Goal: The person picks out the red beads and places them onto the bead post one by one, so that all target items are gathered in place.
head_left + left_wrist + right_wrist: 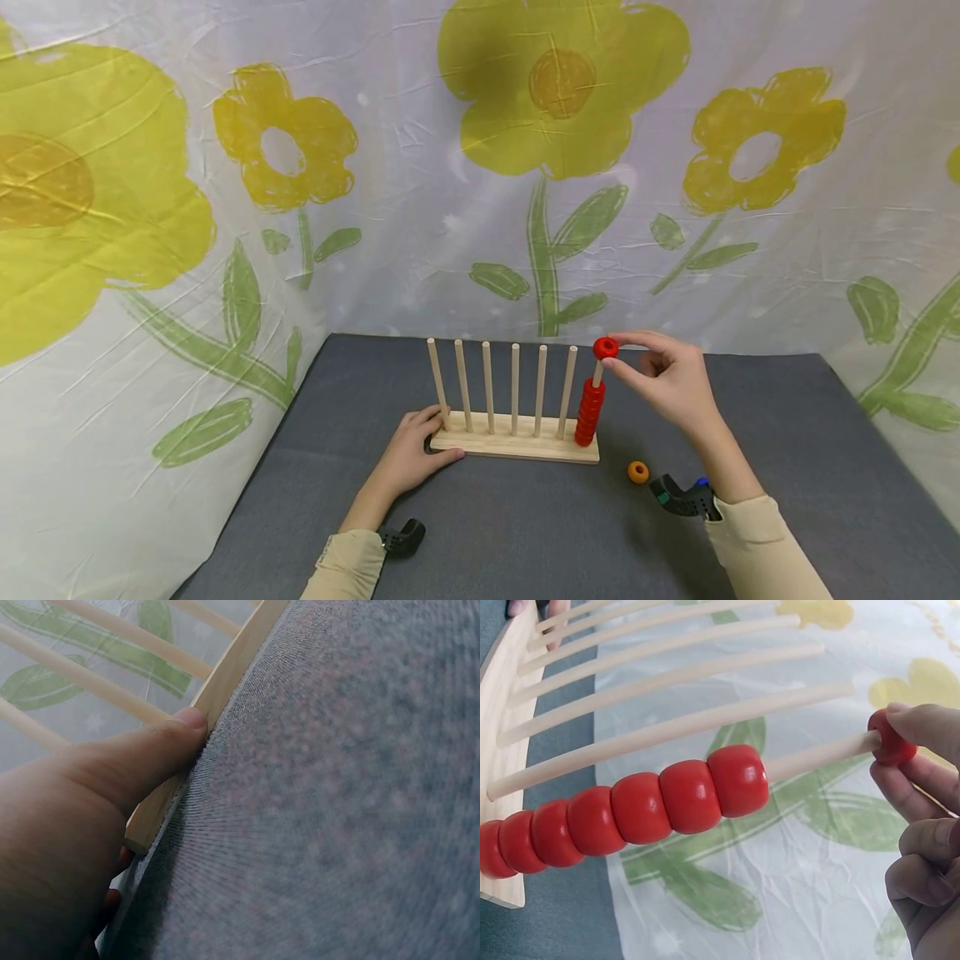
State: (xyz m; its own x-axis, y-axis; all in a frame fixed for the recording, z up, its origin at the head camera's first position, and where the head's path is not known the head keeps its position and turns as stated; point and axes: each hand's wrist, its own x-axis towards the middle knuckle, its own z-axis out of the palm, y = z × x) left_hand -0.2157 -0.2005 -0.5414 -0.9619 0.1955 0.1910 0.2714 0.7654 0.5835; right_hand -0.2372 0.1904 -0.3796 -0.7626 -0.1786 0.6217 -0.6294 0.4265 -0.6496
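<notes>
A pale wooden base (510, 448) with several upright pegs stands on the dark cloth. Red beads (590, 412) are stacked on its rightmost peg; the other pegs are bare. My right hand (671, 379) pinches one more red bead (892, 738) between thumb and fingers, at the top end of that same peg (825, 755). At the opposite end, my left hand (411, 450) grips the base, thumb (187, 720) along the front edge and fingers behind.
An orange bead (637, 472) lies on the dark table cloth (525, 525), right of the base and close to the right wrist's camera band (682, 497). Behind the table hangs a pale sheet (405, 250) printed with yellow flowers.
</notes>
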